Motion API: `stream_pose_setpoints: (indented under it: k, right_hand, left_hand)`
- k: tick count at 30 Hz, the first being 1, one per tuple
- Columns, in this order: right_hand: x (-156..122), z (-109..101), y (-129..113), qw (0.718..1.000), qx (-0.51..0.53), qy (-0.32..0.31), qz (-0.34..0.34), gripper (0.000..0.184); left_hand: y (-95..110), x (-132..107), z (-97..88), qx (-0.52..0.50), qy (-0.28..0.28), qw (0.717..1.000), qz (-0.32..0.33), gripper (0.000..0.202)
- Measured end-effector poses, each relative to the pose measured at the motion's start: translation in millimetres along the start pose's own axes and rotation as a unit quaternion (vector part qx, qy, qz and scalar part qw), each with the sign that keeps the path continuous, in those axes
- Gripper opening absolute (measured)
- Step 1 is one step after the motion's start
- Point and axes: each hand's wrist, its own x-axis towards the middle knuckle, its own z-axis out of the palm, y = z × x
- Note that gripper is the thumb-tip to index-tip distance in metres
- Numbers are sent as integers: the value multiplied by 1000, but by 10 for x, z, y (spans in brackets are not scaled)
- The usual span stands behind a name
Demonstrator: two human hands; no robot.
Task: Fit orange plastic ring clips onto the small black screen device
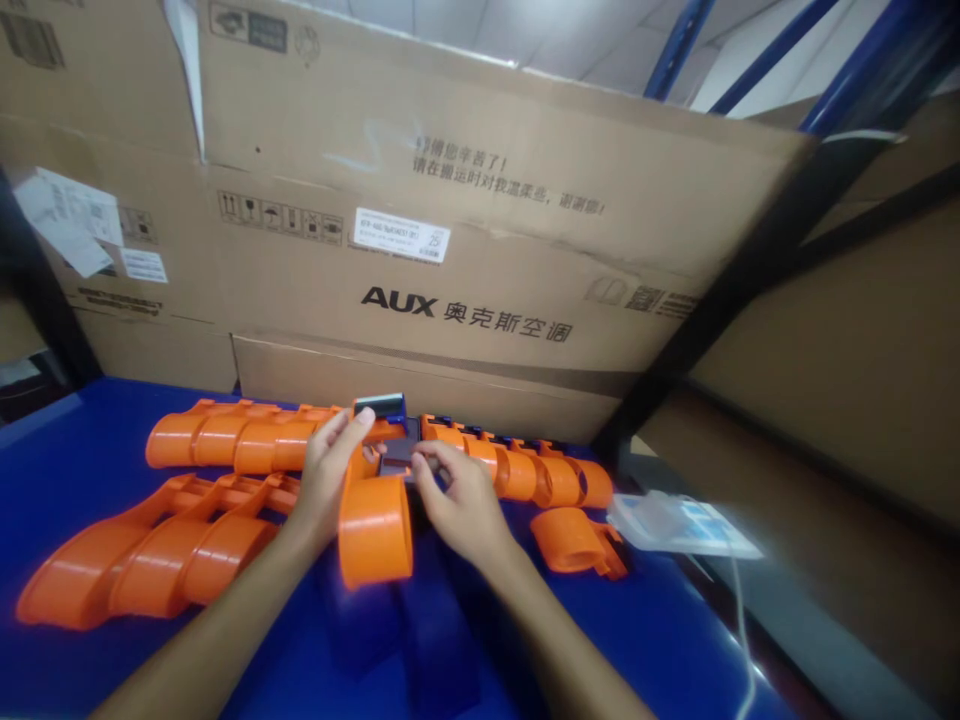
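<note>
Blue tabletop (52, 445) before a cardboard panel (300, 270), an orange ring part (375, 535) in the left hand (324, 485)

Printed with AUX lettering, the panel stands beyond both hands, and a dark post (727, 290) slants up ahead and to the right of the right hand (465, 505). The left hand is clamped on the orange ring part, thumb along its upper end; the ring hangs below the fingers, between the two hands. Just beyond the left thumb sits a blue piece with a dark top (381, 406). The right hand is curled, thumb and fingers near each other beside a dark grey piece (397, 458); whether they grip it, I cannot tell. Left of the left hand lie a back row of orange rings (255, 440) and a front row (150, 565). Beyond the right hand runs another orange row (517, 472); to its right lie a single orange part (566, 540), a blue-and-white packet (697, 525) and a white cable (741, 620).
</note>
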Motion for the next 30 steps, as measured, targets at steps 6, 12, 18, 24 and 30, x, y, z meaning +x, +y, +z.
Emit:
stream_pose_setpoints:
  k: [6, 12, 18, 24, 30]
  right_hand:
    - [-129, -110, 127, 997, 43, 56, -17, 45]
    - [-220, -29, 208, 990, -31, 126, -47, 36]
    - [-254, -15, 267, 978, -128, 109, -123, 31]
    - [-255, -35, 260, 977, -142, 73, -139, 25]
    - [-245, -28, 270, 981, -123, 58, -140, 25]
  left_hand:
    - [-147, -127, 108, 71, -82, 994, 1, 36]
    - [-264, -215, 130, 110, -124, 986, -22, 32]
    - [-299, -224, 112, 139, -137, 981, -21, 29]
    - [-281, -240, 117, 142, -161, 977, -17, 28]
    - [-309, -217, 84, 133, -160, 978, -20, 29]
